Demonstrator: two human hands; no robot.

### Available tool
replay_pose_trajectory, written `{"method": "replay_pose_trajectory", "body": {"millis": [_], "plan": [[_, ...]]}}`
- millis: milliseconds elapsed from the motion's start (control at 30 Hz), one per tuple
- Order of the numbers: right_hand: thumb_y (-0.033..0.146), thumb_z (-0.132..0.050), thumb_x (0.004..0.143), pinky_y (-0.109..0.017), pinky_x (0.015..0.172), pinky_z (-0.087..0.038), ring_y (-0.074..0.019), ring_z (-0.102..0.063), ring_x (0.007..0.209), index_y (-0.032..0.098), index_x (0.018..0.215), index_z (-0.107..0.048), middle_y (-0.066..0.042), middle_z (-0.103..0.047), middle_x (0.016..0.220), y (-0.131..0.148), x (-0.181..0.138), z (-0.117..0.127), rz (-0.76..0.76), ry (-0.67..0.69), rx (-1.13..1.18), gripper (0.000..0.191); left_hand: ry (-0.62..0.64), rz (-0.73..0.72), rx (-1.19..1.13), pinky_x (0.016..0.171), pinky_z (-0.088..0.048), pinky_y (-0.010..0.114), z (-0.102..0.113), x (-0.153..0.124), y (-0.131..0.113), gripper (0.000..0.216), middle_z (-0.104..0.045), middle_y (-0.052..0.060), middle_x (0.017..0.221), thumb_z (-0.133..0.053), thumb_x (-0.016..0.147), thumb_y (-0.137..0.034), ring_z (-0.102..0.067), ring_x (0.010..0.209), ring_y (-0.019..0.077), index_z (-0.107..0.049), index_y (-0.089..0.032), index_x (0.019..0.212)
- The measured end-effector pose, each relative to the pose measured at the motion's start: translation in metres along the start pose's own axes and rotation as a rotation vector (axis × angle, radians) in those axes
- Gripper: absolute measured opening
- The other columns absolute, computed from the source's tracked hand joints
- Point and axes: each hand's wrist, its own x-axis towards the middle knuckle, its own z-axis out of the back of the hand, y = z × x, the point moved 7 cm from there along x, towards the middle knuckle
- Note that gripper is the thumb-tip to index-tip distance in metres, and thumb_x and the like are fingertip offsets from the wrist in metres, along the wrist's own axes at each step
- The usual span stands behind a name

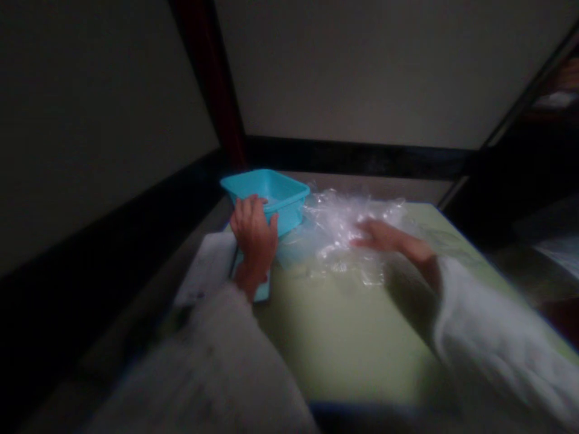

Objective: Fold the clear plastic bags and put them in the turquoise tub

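A turquoise plastic tub (pixel 275 188) stands at the far left of a pale green surface (pixel 344 337). My left hand (pixel 254 232) grips the tub's near rim, fingers curled over the edge. To the tub's right lies a crumpled sheet of clear plastic wrap (pixel 337 226). My right hand (pixel 384 236) rests on that plastic with fingers stretched out flat, though motion smears them. Both arms wear fuzzy white sleeves.
A white sheet or board (pixel 205 265) lies left of the green surface, partly under my left wrist. Light walls with a dark baseboard (pixel 353 158) close the corner behind. A dark red post (pixel 212 78) rises behind the tub. Dark furniture stands at the right.
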Motion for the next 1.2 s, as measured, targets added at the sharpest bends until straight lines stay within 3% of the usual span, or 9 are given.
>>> {"method": "replay_pose_trajectory", "body": {"millis": [400,633,767,967,1200], "plan": [[0.053,-0.051,0.088,-0.043,0.093,-0.047,-0.0297,-0.061,0.106,0.017,0.121,-0.060,-0.014,-0.064,0.118,-0.001,-0.002,0.003,0.004,0.004,0.034,0.049,0.011,-0.049,-0.138,0.107,-0.036,0.046,-0.013,0.002,-0.001,0.023,-0.048,0.015,0.130,-0.060,0.081,-0.016,-0.045,0.125,0.0310,-0.058,-0.017,0.104],[0.052,-0.052,0.088,-0.044,0.094,-0.047,-0.0297,-0.062,0.107,0.020,0.120,-0.061,-0.012,-0.065,0.117,-0.006,-0.002,0.004,-0.008,0.003,0.028,0.047,0.016,-0.073,-0.110,0.105,-0.036,0.050,-0.016,0.004,-0.008,0.012,-0.050,0.015,0.127,-0.059,0.083,-0.017,-0.044,0.124,0.0330,-0.062,-0.017,0.095],[0.052,-0.052,0.088,-0.043,0.094,-0.047,-0.0293,-0.061,0.109,0.020,0.121,-0.061,-0.012,-0.065,0.119,-0.007,-0.004,0.005,-0.016,0.009,0.017,0.047,0.081,-0.112,-0.038,0.103,-0.038,0.047,-0.025,0.005,-0.019,0.009,-0.052,0.016,0.124,-0.055,0.084,-0.016,-0.045,0.123,0.0325,-0.063,-0.016,0.088],[0.050,-0.051,0.089,-0.042,0.095,-0.048,-0.0292,-0.062,0.108,0.017,0.117,-0.063,-0.012,-0.066,0.115,-0.008,-0.008,0.007,-0.014,0.022,0.023,0.045,0.094,-0.104,0.004,0.097,-0.038,0.052,-0.029,0.002,-0.022,0.011,-0.061,0.014,0.107,-0.056,0.084,-0.018,-0.053,0.110,0.0333,-0.064,-0.016,0.092],[0.051,-0.049,0.090,-0.044,0.103,-0.042,-0.0296,-0.055,0.119,0.020,0.126,-0.057,-0.012,-0.059,0.129,-0.009,-0.011,0.015,-0.050,-0.025,0.023,0.048,0.027,-0.103,-0.039,0.104,-0.032,0.050,-0.023,-0.001,-0.026,0.025,-0.057,0.014,0.120,-0.061,0.079,-0.022,-0.048,0.119,0.0328,-0.060,-0.018,0.103]]}}
